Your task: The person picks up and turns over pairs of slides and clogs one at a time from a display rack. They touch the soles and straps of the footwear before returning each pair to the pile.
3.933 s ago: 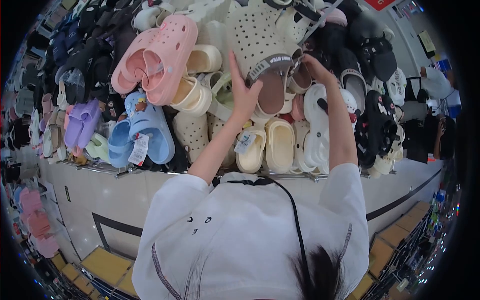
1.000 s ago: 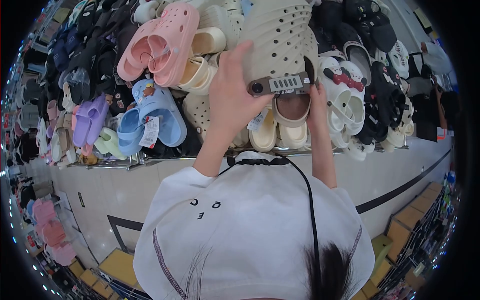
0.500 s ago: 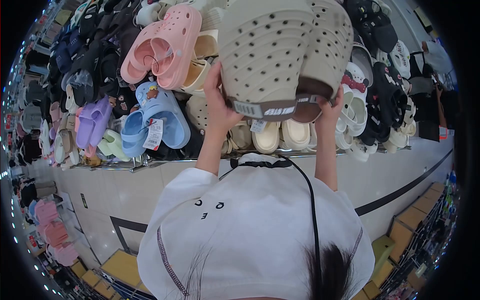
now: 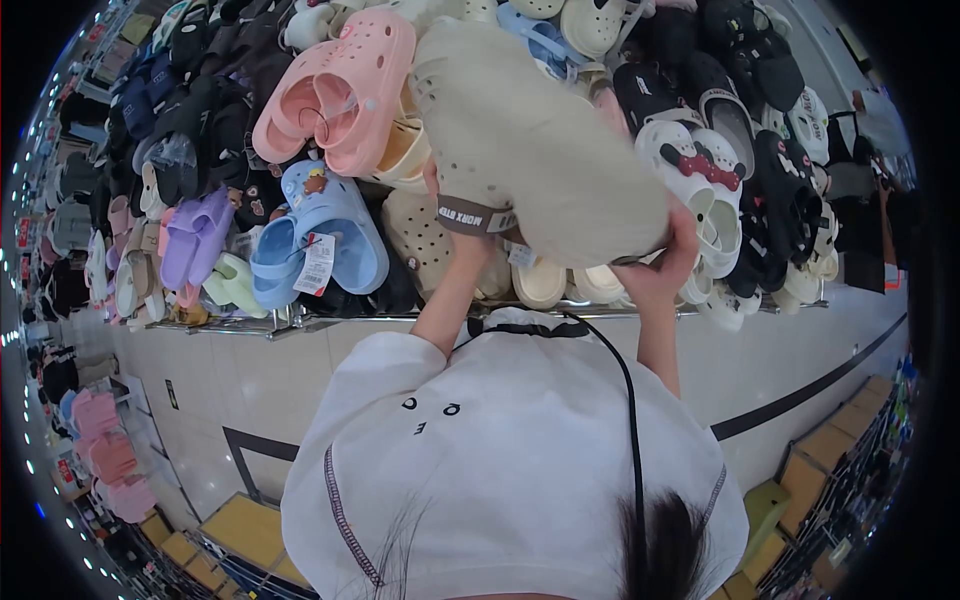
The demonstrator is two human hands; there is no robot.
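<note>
A pair of greyish-beige clogs point(image 4: 540, 140) is held up over the shoe display, tilted and turned partly side-on, with dark straps bearing white lettering. My left hand point(image 4: 462, 225) grips the strap end of one clog, its fingers mostly hidden behind it. Wrapped round the lower right end is my right hand point(image 4: 665, 255), thumb underneath. Pink clogs point(image 4: 345, 90) and light blue clogs point(image 4: 325, 235) with a white tag point(image 4: 316, 262) lie to the left. White clogs with a red bow point(image 4: 700, 170) sit just right of my right hand.
Purple slides point(image 4: 197, 232) and many dark shoes fill the rack's left side. A metal rail point(image 4: 380, 323) runs along its front edge. Black clogs point(image 4: 785, 190) stand at the right. Cardboard boxes point(image 4: 815, 470) line shelves at the lower right. Part of a person point(image 4: 865, 215) shows at the far right.
The beige clogs have turned from their holed uppers facing the camera to a slanted, side-on pose. My left hand has moved right, and my right hand sits slightly lower.
</note>
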